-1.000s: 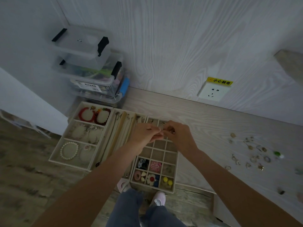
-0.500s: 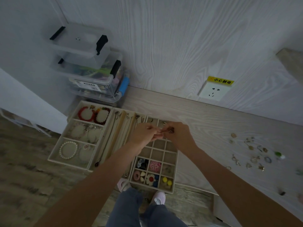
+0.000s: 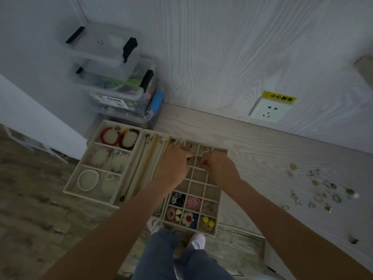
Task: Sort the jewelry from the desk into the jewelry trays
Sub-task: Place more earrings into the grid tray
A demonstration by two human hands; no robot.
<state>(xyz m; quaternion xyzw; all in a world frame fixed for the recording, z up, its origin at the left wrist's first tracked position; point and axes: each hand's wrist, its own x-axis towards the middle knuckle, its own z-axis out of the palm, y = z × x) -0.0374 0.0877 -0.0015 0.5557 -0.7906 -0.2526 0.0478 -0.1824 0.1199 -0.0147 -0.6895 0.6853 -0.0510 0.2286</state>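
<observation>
over the far rows of the gridded tray (image 3: pixel 219 190), both hands meet above its small square cells. left hand (image 3: pixel 173 166): fingers curled, tips pointing toward the right hand, apparently pinching something tiny; the piece itself is too small to make out. right hand (image 3: pixel 219 168): fingers curled inward at the tip, likewise nipped together; whether it holds a piece cannot be told. a small ring-like piece (image 3: pixel 205 150) sits in a cell at the far edge of the gridded tray, just beyond the hands. nearer cells of the same tray hold coloured flower and bead pieces. left of the gridded tray, touching it, lie a necklace tray (image 3: pixel 148 138) and a bracelet tray (image 3: pixel 80 179) with red and pearl bracelets. well to the right of the gridded tray, the unsorted jewelry (image 3: pixel 319 187) is scattered on the desk (image 3: pixel 262 150). handling, as judged: these pieces are very light, stiff metal, smooth and likely to slip or roll; best taken by the band or hook between thumb and forefinger tips, one at a time, and lowered into a cell rather than dropped.
</observation>
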